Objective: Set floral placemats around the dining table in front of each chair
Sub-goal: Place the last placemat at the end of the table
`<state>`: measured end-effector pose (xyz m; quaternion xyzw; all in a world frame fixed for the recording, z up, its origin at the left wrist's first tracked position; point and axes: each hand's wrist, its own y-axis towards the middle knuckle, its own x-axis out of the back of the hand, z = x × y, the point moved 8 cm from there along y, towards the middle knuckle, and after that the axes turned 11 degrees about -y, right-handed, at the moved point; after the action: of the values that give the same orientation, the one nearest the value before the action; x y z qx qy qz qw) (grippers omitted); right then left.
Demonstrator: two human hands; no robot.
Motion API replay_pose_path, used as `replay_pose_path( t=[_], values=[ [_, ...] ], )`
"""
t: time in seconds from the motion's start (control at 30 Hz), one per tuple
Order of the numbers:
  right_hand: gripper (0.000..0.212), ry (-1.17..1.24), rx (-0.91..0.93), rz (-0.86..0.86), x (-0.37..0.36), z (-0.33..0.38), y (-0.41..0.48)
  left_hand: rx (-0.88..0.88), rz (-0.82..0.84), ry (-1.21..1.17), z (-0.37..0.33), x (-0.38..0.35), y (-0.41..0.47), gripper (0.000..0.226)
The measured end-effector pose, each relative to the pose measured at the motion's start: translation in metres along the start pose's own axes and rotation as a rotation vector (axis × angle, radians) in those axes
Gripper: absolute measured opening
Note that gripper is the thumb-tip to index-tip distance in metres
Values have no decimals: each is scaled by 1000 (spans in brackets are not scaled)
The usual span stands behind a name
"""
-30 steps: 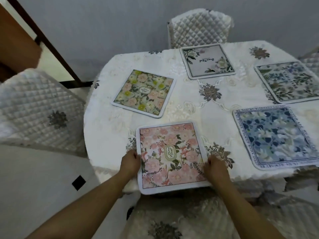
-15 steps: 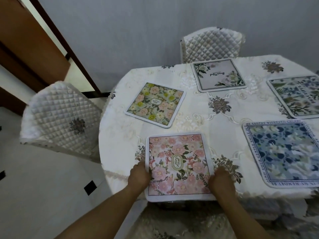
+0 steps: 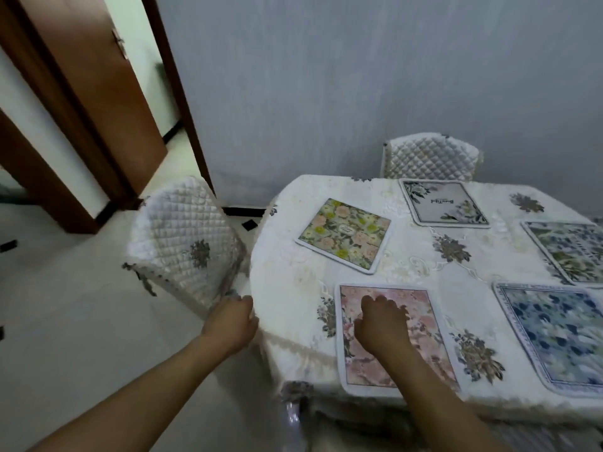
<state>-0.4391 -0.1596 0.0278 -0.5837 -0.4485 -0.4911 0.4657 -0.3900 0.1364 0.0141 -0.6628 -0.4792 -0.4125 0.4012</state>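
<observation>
A pink floral placemat lies flat at the near edge of the round table, which wears a white embroidered cloth. My right hand rests on the mat's left half, fingers bent down and holding nothing. My left hand hangs off the table's left edge in a loose fist, beside the corner of a quilted chair. Further mats lie flat: a yellow-green one, a grey-white one, a blue-green one and a navy one.
A second quilted chair stands at the far side against the grey wall. A brown door stands open at the left. Pale tiled floor spreads to the left of the table.
Both hands let go of the pink mat's side edges. The left hand moved left off the table toward the chair; the right hand shifted onto the mat. The view swung left and up.
</observation>
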Motion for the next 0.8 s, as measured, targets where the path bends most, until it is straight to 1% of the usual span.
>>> replay_pose_path(
  t=[0.07,0.17,0.3,0.47,0.5,0.57,0.63,0.73,0.8],
  values=[
    [31,-46,48,-3,26,62,-2,-23,-36,27,46,37,-16,31],
    [26,-48,82,-14,58,151,-6,2,-81,72,123,91,-38,30],
    [27,-93,131,-28,92,259,-10,101,-127,141,223,153,-62,36],
    [13,-75,165,-14,108,342,8,133,-161,153,297,196,-53,40],
    [14,-79,167,-6,109,353,14,136,-163,157,307,200,-48,40],
    [25,-94,169,6,109,375,34,143,-179,142,330,207,-33,39],
    [27,-99,175,10,108,399,60,144,-174,135,354,210,-12,39],
    [15,-56,200,15,107,435,112,146,-131,144,391,215,29,40],
    [15,-41,230,14,108,468,157,175,-105,140,422,225,59,43]
  ],
)
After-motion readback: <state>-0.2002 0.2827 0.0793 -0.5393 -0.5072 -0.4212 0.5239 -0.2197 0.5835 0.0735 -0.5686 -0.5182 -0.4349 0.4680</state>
